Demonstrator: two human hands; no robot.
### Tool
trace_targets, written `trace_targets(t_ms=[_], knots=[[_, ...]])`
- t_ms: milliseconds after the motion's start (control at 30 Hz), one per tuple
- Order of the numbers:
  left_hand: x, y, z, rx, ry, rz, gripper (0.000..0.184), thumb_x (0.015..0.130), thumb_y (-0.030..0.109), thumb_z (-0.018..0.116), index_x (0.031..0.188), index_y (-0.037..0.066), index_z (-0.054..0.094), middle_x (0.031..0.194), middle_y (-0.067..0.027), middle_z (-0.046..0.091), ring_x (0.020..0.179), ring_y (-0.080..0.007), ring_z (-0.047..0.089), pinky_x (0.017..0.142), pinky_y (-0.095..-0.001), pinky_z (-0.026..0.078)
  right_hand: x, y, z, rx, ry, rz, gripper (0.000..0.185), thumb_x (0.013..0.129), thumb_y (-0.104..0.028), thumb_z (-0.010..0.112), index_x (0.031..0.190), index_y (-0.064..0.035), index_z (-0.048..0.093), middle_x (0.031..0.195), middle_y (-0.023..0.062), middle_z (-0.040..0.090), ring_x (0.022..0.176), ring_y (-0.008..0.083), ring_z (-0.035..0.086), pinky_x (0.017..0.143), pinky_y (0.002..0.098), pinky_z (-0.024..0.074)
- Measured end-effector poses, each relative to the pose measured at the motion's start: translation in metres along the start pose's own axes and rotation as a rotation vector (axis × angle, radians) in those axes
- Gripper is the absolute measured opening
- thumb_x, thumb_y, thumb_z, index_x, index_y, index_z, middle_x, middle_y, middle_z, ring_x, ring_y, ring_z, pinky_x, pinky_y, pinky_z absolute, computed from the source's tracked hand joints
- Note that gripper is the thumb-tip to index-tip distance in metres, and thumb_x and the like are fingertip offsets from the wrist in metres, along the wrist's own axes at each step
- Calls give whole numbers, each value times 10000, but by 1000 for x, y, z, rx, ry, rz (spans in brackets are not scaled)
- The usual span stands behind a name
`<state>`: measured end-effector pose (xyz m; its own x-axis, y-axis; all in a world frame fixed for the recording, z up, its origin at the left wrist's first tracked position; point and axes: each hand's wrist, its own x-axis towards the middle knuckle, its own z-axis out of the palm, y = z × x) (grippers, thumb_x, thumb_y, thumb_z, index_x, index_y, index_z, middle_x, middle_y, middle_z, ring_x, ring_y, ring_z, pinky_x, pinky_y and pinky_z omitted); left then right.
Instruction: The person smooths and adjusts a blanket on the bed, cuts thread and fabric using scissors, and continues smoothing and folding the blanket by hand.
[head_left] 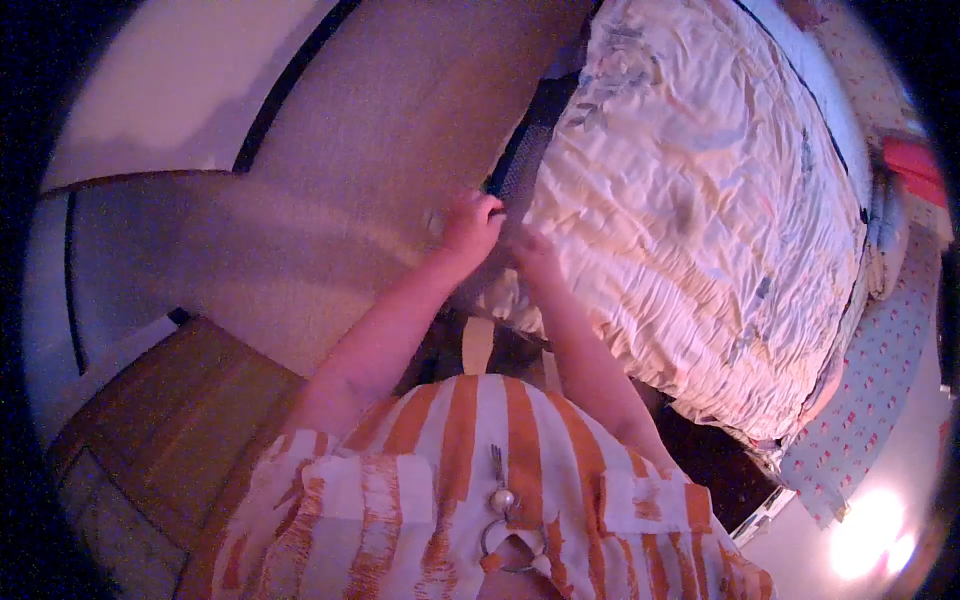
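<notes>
A cream, wrinkled bedsheet (690, 180) with faint leaf-like marks covers the bed. Along its left edge runs a dark mesh strip (530, 150), beside a beige fabric panel (400, 110). My left hand (472, 225) is at the lower end of that strip, its fingers curled and closed; what they hold is hidden. Close by on the right, my right hand (538, 258) rests at the corner of the bedsheet by the dark strip. Its fingers are blurred and dim, so their grip does not show.
At lower left stands a brown panelled piece of furniture (180, 410). Grey-blue patterned cloth (850, 420) hangs along the bed's right side, with a red item (912, 168) above it. A pale yellow strip (478, 345) shows just below my hands. Bright light (868, 540) glares at lower right.
</notes>
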<state>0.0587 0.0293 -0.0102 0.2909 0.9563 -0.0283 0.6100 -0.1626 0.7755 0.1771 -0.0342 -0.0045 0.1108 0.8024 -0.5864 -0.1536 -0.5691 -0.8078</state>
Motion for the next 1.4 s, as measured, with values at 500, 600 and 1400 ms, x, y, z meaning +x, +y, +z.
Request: trace_targets(t_ms=[500,600,1400], knots=[[23,-16,16,158,-381,-299,144,689,123,502,759,18,571,774,-208,567,763,-383,543,673,-464,423,14,7,-6,-250,-69,-34,184,756,-103,556,918,-17,565,766,27,571,657,110,512,580,264,426],[22,-57,50,76,-309,-249,158,700,141,494,794,27,552,784,-201,568,759,-370,546,660,-441,427,12,-4,-2,-131,-51,85,228,753,-105,556,964,-17,548,800,36,573,680,114,513,577,258,427],[-5,-10,3,-622,-63,-373,432,679,-7,574,1067,62,397,918,-118,513,857,-204,511,757,-316,406,18,-22,0,-48,191,-55,251,712,-124,588,923,7,549,806,57,571,668,128,523,574,261,422]])
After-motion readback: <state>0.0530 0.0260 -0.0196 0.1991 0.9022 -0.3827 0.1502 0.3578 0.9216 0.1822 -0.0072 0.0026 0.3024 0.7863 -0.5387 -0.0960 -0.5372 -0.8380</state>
